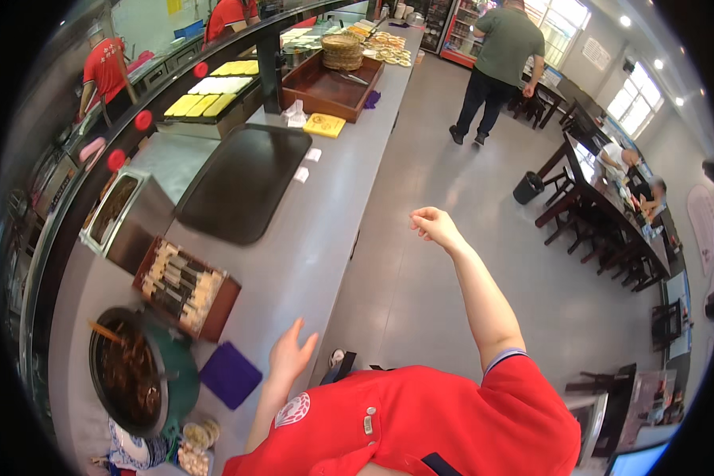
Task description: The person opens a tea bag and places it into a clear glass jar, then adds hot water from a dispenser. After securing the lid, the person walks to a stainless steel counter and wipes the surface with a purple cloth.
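Note:
My left hand (291,351) hovers near the front edge of the grey counter (309,244), thumb and fingers apart, holding nothing. Beside it, a folded purple cloth (231,375) lies on the counter. A green pot (181,369) of dark braised food, with a wooden handle sticking out, stands left of the cloth. Just beyond the pot is a reddish-brown wooden box (220,303) of upright, pale-handled utensils. Out over the floor, my right hand (435,227) has its fingers curled together, with nothing visible in it.
A large black tray (246,184) and a steel food container (130,214) rest on the counter. Farther along is a wooden tray (327,89) with stacked woven baskets (342,50). A person (505,65) stands in the aisle. Dark tables (610,196) and a bin (528,187) are right.

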### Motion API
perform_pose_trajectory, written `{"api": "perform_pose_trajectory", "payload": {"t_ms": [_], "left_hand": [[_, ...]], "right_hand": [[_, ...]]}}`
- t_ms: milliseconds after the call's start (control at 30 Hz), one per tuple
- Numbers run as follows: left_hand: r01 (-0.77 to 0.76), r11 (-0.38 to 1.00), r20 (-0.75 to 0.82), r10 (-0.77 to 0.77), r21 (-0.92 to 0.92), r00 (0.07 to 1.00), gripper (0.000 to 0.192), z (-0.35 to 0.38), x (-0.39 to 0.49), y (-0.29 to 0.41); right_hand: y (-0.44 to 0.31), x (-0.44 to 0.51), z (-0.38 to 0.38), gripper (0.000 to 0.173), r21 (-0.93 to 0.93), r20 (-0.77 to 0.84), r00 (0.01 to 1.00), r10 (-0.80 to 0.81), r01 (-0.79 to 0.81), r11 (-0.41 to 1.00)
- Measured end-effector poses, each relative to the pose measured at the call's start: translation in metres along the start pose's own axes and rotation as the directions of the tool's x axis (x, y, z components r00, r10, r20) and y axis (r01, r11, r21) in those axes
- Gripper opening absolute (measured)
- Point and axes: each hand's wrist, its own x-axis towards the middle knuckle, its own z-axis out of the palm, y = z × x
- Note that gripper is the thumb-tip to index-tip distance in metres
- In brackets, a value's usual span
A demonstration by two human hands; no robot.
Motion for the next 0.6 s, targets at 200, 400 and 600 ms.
{"api": "perform_pose_trajectory", "payload": {"t_ms": [200, 400, 600], "left_hand": [[-0.078, 0.938, 0.092, 0.05, 0.338, 0.995, 0.082, 0.074, 0.239, 0.089], [0.084, 0.921, 0.006, -0.093, 0.381, 0.996, 0.082, 0.146, 0.348, 0.101], [0.255, 0.636, -0.176, -0.187, 0.728, 0.967, 0.066, 0.182, 0.342, 0.102]], "right_hand": [[0.012, 0.254, -0.05, 0.036, -0.225, -0.001, 0.985, -0.173, 0.168, 0.96], [0.033, 0.538, -0.059, 0.062, -0.585, 0.018, 0.981, -0.194, 0.168, 0.794], [0.015, 0.734, -0.001, 0.085, -0.697, 0.238, 0.788, -0.568, 0.545, 0.465]]}}
